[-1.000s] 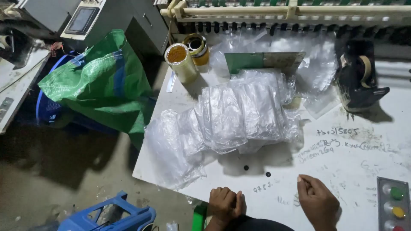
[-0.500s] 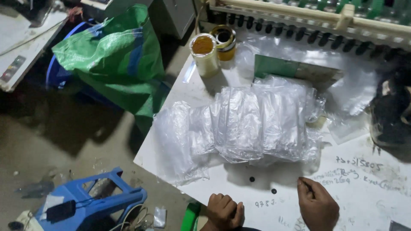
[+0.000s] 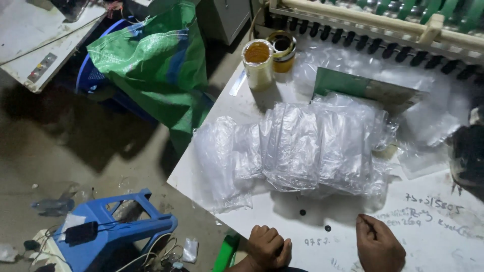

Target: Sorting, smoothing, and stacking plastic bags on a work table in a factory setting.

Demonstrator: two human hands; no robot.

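Both hands rest at the near edge of the white table (image 3: 282,88): the left hand (image 3: 268,247) is curled into a loose fist, knuckles up, empty; the right hand (image 3: 378,244) lies beside it, apart from it, fingers (image 3: 364,221) folded with the tips pinched together, though whether anything tiny sits between them cannot be told. Neither hand touches the pile of clear plastic bags (image 3: 307,146), which lies just beyond them in the middle of the table. Two small dark dots (image 3: 302,212) sit on the bare table between hands and pile.

Against the earlier frames, the hands have kept their pose and place on the table edge; what changed is the view, which has swung left and down, so the pile and hands now sit further right, the blue plastic stool (image 3: 116,226) on the floor shows more fully, and the dark tape dispenser (image 3: 466,156) is cut by the right edge.

Long axis of the pile runs left to right across the table, its looser end trailing toward the left edge; the single bags overlap like shingles, each lying crosswise to that axis.

Behind the pile stand a yellowish tape roll (image 3: 258,63), a tin (image 3: 282,48) and a green card (image 3: 348,85); a green woven sack (image 3: 156,65) hangs off to the left
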